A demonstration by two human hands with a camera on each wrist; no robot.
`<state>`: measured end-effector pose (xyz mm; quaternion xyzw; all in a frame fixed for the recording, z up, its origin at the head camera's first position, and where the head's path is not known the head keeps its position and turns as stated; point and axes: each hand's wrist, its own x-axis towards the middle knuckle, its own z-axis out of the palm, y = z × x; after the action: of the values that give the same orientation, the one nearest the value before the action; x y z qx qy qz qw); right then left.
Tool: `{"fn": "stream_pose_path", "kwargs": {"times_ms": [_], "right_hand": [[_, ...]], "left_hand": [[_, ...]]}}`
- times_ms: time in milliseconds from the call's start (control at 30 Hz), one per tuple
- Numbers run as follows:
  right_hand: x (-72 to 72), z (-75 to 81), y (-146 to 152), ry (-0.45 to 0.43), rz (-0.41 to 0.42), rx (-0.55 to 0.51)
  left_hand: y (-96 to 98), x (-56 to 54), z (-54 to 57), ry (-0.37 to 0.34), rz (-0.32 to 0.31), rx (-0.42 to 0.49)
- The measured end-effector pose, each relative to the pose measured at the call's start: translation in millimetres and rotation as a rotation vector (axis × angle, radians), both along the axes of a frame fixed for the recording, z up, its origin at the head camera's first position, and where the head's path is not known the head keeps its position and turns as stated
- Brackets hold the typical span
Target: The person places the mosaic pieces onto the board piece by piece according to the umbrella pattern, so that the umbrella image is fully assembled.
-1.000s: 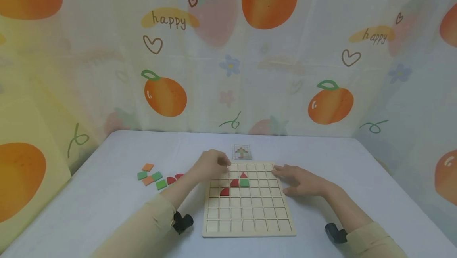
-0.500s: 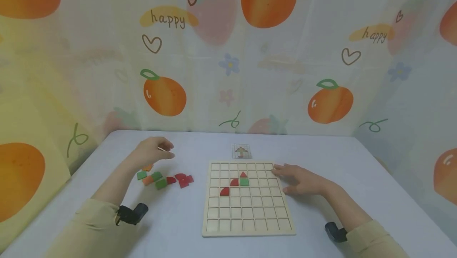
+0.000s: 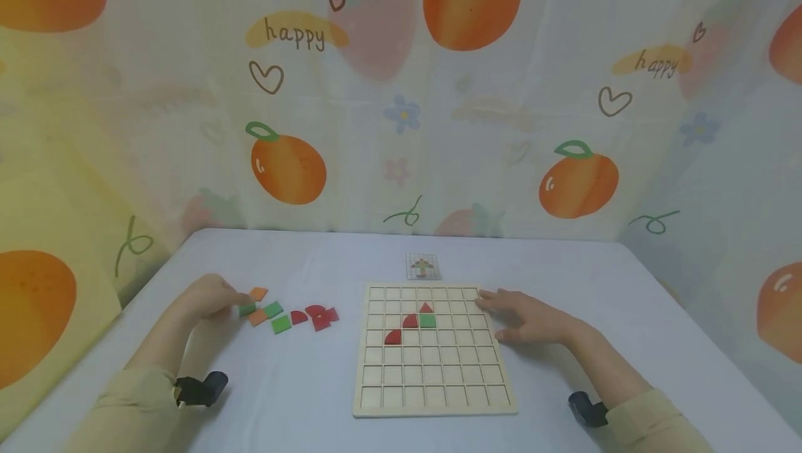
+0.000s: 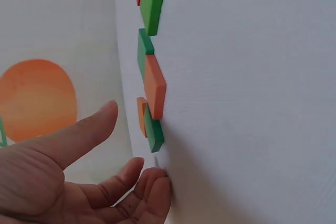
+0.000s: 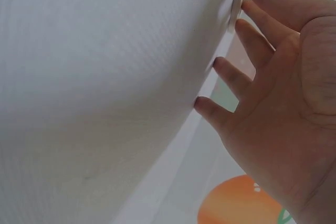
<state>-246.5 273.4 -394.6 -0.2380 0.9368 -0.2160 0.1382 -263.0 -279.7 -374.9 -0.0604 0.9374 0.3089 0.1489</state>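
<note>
My left hand [image 3: 209, 296] is at the left end of the loose tiles, nearest to a dark green square tile [image 4: 153, 132]. In the left wrist view the thumb stands apart from the fingers, and nothing is between them. My right hand [image 3: 526, 317] rests with spread fingers at the right edge of a wooden grid board [image 3: 438, 376]. On the board lie a red triangle [image 3: 426, 307], a green square [image 3: 427, 321] directly below it, and two red quarter-circle pieces, one [image 3: 410, 321] beside the square and another [image 3: 393, 337] lower left.
Orange tiles [image 3: 258, 293], green tiles [image 3: 281, 324] and several red pieces [image 3: 299, 316] lie loose left of the board. Behind the board is a small picture card [image 3: 422, 266]. A fruit-printed curtain [image 3: 351, 181] hangs behind the white table [image 3: 301, 397].
My left hand has gone from the board's upper left corner, over the loose tiles, down to their left end. The right hand and the board's pieces have stayed put.
</note>
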Motion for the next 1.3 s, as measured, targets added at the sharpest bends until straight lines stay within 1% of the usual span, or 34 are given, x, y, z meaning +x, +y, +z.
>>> {"fn": "stream_pose_path", "kwargs": {"times_ms": [100,233,333,400,467,567,700,833,933,1000,1133,1300], "right_hand": [[-0.5,-0.9,0,0.002,0.008,0.001],[-0.6,-0.4,0,0.011,0.023,-0.001],[-0.2,1.2,-1,0.018,0.036,-0.01],[0.2,2.0,-1,0.021,0.041,-0.013],[0.8,2.4,-1,0.016,0.037,-0.015],[1.0,1.9,-1,0.014,0.024,-0.003],[0.8,0.7,-1,0.021,0.012,0.015],[1.0,0.1,-1,0.022,0.01,0.013],[1.3,0.0,-1,0.021,0.006,0.013],[1.3,-0.3,-1,0.018,0.002,0.014],[0.8,-0.9,-2,0.012,-0.007,0.012],[1.0,-0.8,-2,0.012,-0.008,0.013]], "left_hand": [[-0.8,0.2,-5.3,-0.017,0.023,-0.028],[1.6,0.9,-7.1,-0.01,0.064,-0.079],[4.7,2.1,-6.9,0.016,0.106,-0.091],[7.2,3.2,-6.8,0.035,0.139,-0.084],[8.1,3.5,-8.2,0.059,0.151,-0.09],[9.0,3.9,-9.9,0.074,0.161,-0.095],[10.2,5.1,-9.5,0.086,0.157,-0.137],[12.4,6.9,-8.2,0.118,0.135,-0.206],[14.2,8.0,-8.4,0.129,0.138,-0.216],[15.4,8.6,-9.0,0.126,0.149,-0.2],[16.9,8.5,-9.6,0.128,0.147,-0.194],[20.0,9.2,-9.0,0.163,0.136,-0.21]]}}
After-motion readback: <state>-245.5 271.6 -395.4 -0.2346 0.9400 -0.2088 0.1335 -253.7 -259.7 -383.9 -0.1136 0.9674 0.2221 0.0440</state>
